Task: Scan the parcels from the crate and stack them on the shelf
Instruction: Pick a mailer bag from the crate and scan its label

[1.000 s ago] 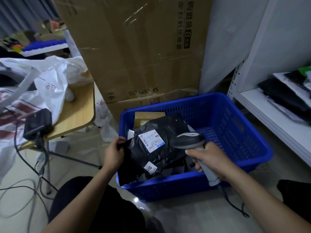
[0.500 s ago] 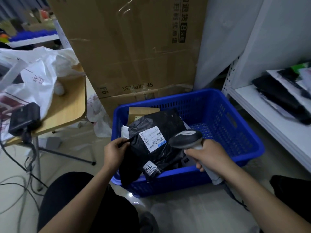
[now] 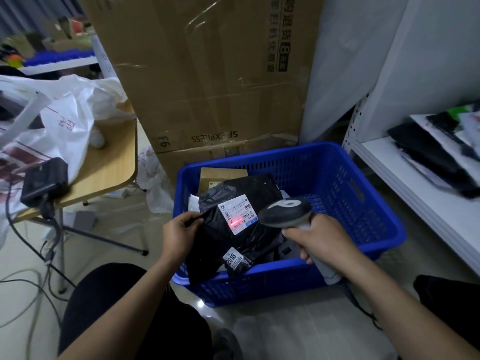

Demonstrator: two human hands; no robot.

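Note:
A blue plastic crate (image 3: 363, 203) stands on the floor in front of me. My left hand (image 3: 179, 233) grips the left edge of a black plastic parcel (image 3: 215, 242) held over the crate's near left part. Its white label (image 3: 237, 213) faces up with a red light spot on it. My right hand (image 3: 322, 239) holds a grey handheld scanner (image 3: 284, 211) pointed at that label. A brown cardboard parcel (image 3: 220, 175) lies deeper in the crate. The white shelf (image 3: 415, 188) at the right carries several flat black and white parcels (image 3: 436, 154).
A tall cardboard box (image 3: 207, 74) stands behind the crate. At the left a small wooden table (image 3: 111, 165) holds a white plastic bag (image 3: 59, 120) and a black device (image 3: 42, 181). Cables (image 3: 31, 281) trail on the floor beneath it.
A red scan light now shows on the parcel's label. The scanner head has drawn closer to the label. Both hands keep their hold.

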